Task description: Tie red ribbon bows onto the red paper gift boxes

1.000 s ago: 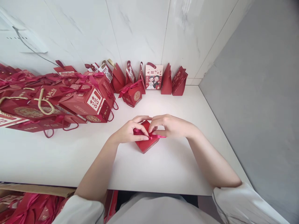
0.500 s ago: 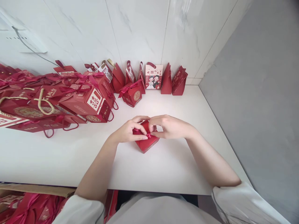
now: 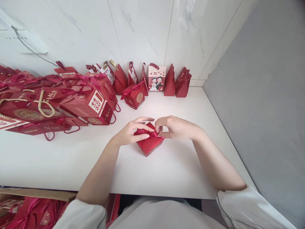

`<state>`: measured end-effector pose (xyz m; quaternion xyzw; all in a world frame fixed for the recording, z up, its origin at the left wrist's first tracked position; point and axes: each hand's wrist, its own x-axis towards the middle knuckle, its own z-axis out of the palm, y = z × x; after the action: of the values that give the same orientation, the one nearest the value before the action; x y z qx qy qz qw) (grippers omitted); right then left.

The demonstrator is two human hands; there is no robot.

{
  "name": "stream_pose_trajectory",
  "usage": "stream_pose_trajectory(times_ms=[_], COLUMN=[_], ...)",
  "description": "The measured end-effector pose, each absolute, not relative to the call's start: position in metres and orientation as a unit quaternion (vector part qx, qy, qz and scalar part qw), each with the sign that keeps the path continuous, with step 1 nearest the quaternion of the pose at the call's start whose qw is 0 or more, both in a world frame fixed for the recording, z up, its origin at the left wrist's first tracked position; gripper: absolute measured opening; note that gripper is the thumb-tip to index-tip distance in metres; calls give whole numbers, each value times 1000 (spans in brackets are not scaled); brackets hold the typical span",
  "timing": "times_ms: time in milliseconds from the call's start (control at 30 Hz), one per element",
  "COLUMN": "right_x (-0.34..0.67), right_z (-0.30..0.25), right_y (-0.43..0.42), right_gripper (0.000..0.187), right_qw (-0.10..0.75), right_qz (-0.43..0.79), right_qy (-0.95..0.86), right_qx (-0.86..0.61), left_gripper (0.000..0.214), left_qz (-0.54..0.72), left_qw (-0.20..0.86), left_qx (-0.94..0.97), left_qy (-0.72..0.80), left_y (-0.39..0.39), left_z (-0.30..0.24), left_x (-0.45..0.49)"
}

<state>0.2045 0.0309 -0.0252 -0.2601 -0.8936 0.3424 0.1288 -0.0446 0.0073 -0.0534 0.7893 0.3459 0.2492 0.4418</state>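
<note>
A small red gift box (image 3: 149, 145) stands on the white table in front of me, one corner facing my body. Across its top runs a shiny crimson ribbon (image 3: 153, 134), gathered in a bow or knot at the middle. My left hand (image 3: 130, 132) pinches the ribbon from the left between thumb and index finger, its other fingers stretched over the box. From the right, my right hand (image 3: 176, 128) holds the ribbon between thumb and curled fingers. Fingers cover part of the box's far side and the knot.
Many red gift boxes (image 3: 82, 106) with ribbons and rope handles are piled at the left. A small ribboned box (image 3: 134, 97) and a row of upright boxes (image 3: 169, 81) line the tiled wall. A grey panel (image 3: 262, 95) borders the right. A carton (image 3: 38, 193) of red boxes sits below left.
My right hand has shifted slightly right, drawing ribbon with it, and my hands are a little farther apart. More of the ribbon at the middle now shows. The box has stayed in place.
</note>
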Motion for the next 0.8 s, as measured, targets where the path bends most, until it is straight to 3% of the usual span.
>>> stream_pose_trajectory(times_ms=[267,500,700,800], right_x=[214,200,197,199], right_z=[-25,-29,-35,-37], right_y=[35,35,39,40], right_gripper=[12,22,23,18], right_qw=[93,225,124,133], right_qz=[351,383,490,514], right_qy=[-885,-847,-819,-800], right_qx=[-293,-291,-271,-280], left_gripper=[29,16,12,12], left_qz=[243,250,228,222], left_qw=[400,395,392,389], left_qx=[797,797,800,798], left_qy=[382,383,392,402], left_y=[9,7,7,7], left_z=[-57,-56,-55,-56], left_x=[-49,-43,-38,-38])
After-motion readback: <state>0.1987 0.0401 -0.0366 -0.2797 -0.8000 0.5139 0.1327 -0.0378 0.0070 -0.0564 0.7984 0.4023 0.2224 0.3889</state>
